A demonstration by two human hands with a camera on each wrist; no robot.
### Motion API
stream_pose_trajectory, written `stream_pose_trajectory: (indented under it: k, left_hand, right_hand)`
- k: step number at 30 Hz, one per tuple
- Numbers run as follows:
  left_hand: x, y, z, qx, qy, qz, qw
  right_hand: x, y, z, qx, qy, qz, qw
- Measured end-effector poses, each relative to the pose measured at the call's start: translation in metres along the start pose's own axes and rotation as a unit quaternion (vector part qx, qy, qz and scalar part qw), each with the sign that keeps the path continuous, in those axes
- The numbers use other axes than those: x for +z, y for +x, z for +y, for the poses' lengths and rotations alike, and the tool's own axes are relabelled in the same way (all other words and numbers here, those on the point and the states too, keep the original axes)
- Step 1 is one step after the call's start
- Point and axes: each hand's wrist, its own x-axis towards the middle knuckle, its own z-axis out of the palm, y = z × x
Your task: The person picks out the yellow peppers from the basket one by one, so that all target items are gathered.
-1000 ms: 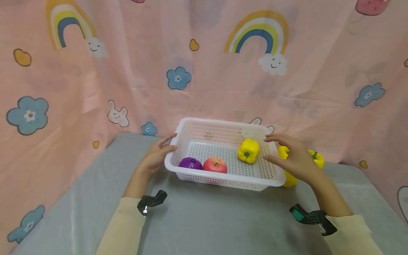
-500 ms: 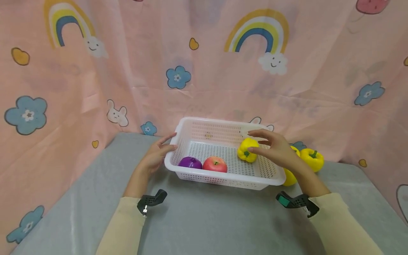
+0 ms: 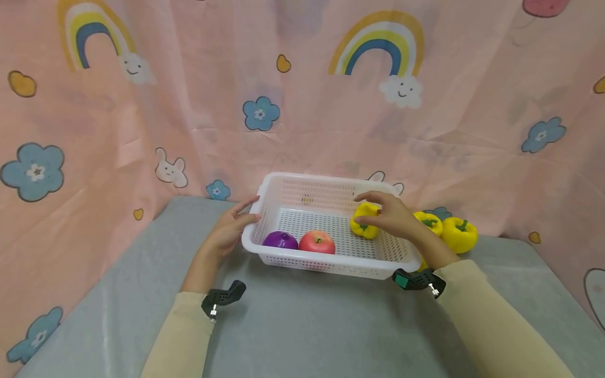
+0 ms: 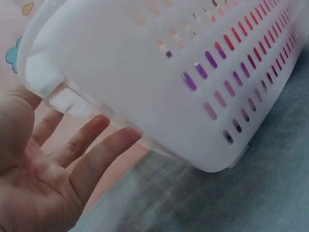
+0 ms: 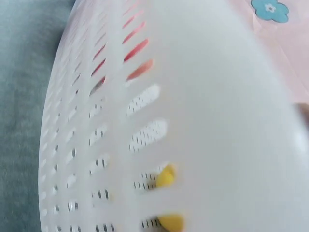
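A white slotted plastic basket (image 3: 326, 265) stands on the grey table. My left hand (image 3: 229, 228) holds its left rim; in the left wrist view several fingers (image 4: 104, 157) lie under the rim against the outer wall. Inside the basket are a purple onion-like ball (image 3: 281, 240), a red apple (image 3: 317, 242) and a yellow bell pepper (image 3: 360, 227). My right hand (image 3: 391, 214) reaches over the right rim, thumb and forefinger spread on either side of this pepper. Whether they touch it I cannot tell. In the right wrist view the basket wall (image 5: 212, 121) hides nearly the whole hand.
Two more yellow bell peppers (image 3: 459, 235) sit on the table right of the basket, behind the right forearm. Another yellow thing (image 3: 422, 265) shows partly there. A pink patterned curtain (image 3: 212, 63) hangs close behind the basket.
My right hand has moved left and inward, from beside the right rim to over the yellow bell pepper in the basket. My left hand and the basket stay in place.
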Motion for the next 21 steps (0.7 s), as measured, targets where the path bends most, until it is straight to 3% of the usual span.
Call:
stream_pose_trajectory:
  k: [9,21]
  left_hand:
    - [-0.002,0.001,-0.002,-0.004,-0.010,-0.004,0.9999]
    - [-0.001,0.000,-0.001,-0.006,-0.010,-0.004,0.9999]
  right_hand:
    - [0.004,0.010,0.004,0.023,-0.033,-0.028,0.9988]
    - [0.015,0.006,0.005,0.010,-0.040,-0.032,0.9987]
